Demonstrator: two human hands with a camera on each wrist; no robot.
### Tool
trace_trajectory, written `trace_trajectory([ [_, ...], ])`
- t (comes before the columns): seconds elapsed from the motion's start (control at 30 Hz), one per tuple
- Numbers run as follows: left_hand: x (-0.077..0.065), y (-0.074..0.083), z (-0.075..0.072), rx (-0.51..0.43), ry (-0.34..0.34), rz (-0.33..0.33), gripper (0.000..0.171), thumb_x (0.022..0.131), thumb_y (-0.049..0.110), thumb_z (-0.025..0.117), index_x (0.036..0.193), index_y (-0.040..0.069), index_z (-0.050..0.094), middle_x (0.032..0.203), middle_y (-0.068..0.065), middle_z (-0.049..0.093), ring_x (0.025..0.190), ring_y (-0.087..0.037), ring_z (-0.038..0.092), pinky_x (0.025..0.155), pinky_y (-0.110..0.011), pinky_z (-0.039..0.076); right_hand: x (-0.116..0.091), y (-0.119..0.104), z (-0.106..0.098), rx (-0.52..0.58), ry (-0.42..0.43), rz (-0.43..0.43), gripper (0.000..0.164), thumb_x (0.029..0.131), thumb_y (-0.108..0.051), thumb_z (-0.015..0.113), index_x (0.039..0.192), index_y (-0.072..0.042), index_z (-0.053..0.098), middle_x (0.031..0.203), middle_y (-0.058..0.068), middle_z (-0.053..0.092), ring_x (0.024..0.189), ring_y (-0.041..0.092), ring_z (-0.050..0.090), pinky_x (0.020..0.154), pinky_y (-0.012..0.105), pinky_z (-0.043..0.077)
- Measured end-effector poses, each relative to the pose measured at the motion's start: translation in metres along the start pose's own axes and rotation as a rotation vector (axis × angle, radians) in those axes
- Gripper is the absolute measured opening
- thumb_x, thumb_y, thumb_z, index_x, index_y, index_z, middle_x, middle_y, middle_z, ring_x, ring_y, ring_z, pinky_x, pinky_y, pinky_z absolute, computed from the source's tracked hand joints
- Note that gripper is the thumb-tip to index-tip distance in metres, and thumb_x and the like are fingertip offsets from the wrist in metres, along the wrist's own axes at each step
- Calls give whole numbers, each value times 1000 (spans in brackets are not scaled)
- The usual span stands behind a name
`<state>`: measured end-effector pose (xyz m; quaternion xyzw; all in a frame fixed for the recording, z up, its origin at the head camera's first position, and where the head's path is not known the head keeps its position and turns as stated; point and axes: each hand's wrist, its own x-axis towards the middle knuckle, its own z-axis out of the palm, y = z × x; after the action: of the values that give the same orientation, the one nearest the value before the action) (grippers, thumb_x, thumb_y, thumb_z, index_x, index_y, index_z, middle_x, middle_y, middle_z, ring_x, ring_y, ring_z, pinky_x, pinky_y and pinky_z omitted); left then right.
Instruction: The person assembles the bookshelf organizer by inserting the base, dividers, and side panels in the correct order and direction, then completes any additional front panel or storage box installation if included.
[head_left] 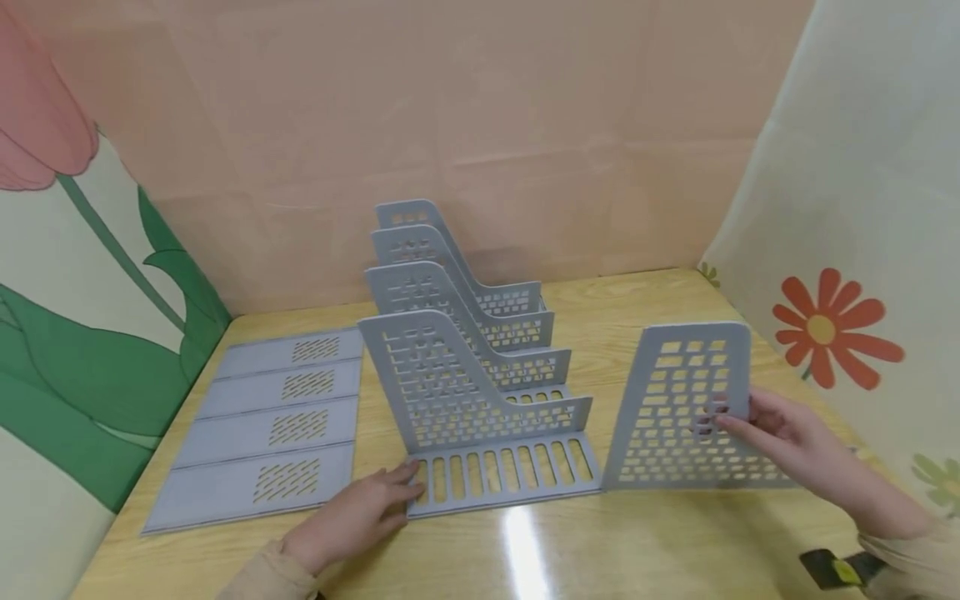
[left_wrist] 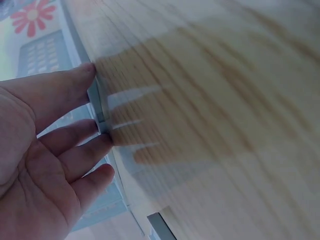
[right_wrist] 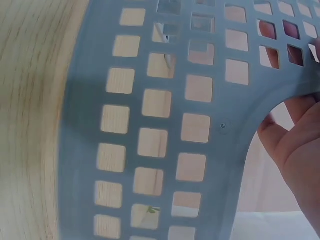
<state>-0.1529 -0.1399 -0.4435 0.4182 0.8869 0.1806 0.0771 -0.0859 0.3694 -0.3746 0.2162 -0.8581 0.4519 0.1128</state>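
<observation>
Head: left hand point(head_left: 356, 512) pinches a grey rack point(head_left: 480, 385) by its corner on the worktop point(head_left: 645, 550); right hand point(head_left: 798, 446) grips an upright perforated panel point(head_left: 687, 406) beside it. Left wrist: fingertips point(left_wrist: 102, 137) meet the rack's edge. Right wrist: fingers point(right_wrist: 267, 29) show through the panel's holes.

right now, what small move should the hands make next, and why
Probably slide the perforated panel left toward the front edge of the slotted base: the right hand holds it upright beside that base, the left hand touches the base's left end, and nothing stands along that edge.
</observation>
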Motion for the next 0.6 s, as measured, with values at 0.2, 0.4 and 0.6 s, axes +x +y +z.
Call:
trace_trajectory([
  [0.2,4,-2,0,-14,-24,-20,42,86,14,68,126,4,60,142,-20,42,127,-35,44,103,-49,35,-2,0,1,-24,-9,-53,38,83,23,53,116,5,60,104,-7,68,88,6,66,70,18,53],
  [0.4,5,-2,0,-40,-25,-29,37,84,13,70,121,7,65,140,-21,44,125,-36,46,100,-49,39,2,-1,12,23,-52,-31,37,86,21,51,120,6,57,107,-7,68,90,8,66,72,20,53],
  [0.6,6,-1,-1,-60,-2,-5,37,82,9,71,118,6,66,136,-24,46,123,-36,48,98,-49,40,17,-13,44,125,-91,-85,35,88,20,49,119,8,57,109,-3,67,94,9,65,74,22,54],
])
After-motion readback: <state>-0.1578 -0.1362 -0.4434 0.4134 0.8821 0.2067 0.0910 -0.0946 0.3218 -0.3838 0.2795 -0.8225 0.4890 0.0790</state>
